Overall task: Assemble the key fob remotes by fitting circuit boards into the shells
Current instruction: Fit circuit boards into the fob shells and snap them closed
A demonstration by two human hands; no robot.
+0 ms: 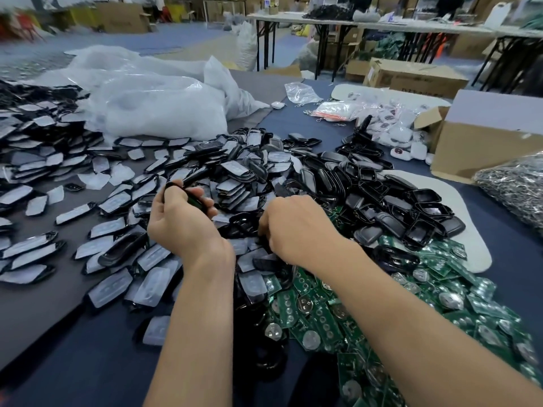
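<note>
My left hand [182, 218] grips a black key fob shell [188, 193] with a strip of green board showing inside it, held above the pile. My right hand [296, 227] reaches down into the heap of black shells [390, 207], fingers curled under and hidden; I cannot see what they hold. Green circuit boards [326, 318] with round battery clips lie in a heap under and to the right of my right forearm. Film-covered shell halves [111, 201] are spread over the left of the table.
Big clear plastic bags [152, 104] lie at the back left. A cardboard box [484, 145] and a bag of metal rings [514, 186] stand at the right, with white remotes [393, 127] beside them. Bare blue table cloth [88, 362] shows at the front left.
</note>
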